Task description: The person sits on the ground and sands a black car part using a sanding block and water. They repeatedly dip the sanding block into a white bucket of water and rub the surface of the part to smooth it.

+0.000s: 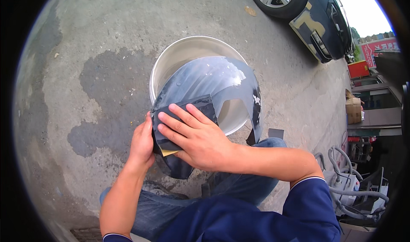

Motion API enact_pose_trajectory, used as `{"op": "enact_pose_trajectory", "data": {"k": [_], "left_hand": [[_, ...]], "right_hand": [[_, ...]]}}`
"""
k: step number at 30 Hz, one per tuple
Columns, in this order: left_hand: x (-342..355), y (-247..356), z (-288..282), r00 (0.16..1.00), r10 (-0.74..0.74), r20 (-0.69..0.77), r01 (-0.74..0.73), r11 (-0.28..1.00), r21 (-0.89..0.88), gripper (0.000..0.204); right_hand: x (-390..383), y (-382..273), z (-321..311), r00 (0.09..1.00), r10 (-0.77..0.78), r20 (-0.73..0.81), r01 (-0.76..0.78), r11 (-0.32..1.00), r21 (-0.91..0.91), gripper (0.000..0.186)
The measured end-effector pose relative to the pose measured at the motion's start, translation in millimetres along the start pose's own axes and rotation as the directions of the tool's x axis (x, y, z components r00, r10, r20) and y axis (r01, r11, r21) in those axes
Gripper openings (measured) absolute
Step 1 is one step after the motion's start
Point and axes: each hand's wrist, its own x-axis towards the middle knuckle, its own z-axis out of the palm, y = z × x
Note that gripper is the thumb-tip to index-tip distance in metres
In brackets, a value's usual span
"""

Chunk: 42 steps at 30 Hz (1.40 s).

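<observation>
A curved panel (198,77), worn blue-grey with pale and black patches and a cut-out at its right, rests across a round whitish bucket (188,43). My right hand (196,139) lies flat on a black sheet of sandpaper (209,107), pressing it against the panel's near left part. Beneath that hand, a yellow edge (170,152) peeks out from under the sheet; what it belongs to is mostly hidden. At the panel's left edge my left hand (143,141) is closed round the rim, its fingertips partly hidden.
Both knees in jeans (243,182) flank the near side of the bucket. A small dark sheet (276,133) lies by the right knee. Grey hoses and a machine (346,184) stand at the right. A dark car (329,24) with sanded patches is parked at the far right.
</observation>
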Motion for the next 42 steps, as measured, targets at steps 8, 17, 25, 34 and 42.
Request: {"op": "enact_pose_trajectory", "data": {"k": [8,17,25,34,42], "left_hand": [[-6,-1,10,1.000,0.016,-0.014,-0.015,0.997,0.073,0.060],[-5,-9,6,1.000,0.023,0.006,-0.023,0.999,0.044,0.058],[-8,-4,15,1.000,0.010,-0.003,-0.010,0.998,0.060,0.057],[2,-11,7,0.998,-0.066,0.020,0.067,0.995,-0.067,0.048],[-6,2,5,0.986,-0.145,0.082,0.157,0.975,-0.159,0.046]], "right_hand": [[19,48,-11,0.981,0.151,-0.125,-0.169,0.974,-0.151,0.048],[14,28,-10,0.998,0.063,-0.032,-0.066,0.991,-0.117,0.054],[18,66,-16,0.970,0.217,-0.111,-0.232,0.962,-0.145,0.057],[25,75,-24,0.977,0.202,-0.065,-0.209,0.970,-0.121,0.058],[-37,-34,2,0.968,-0.084,0.236,0.066,0.994,0.083,0.078]]}}
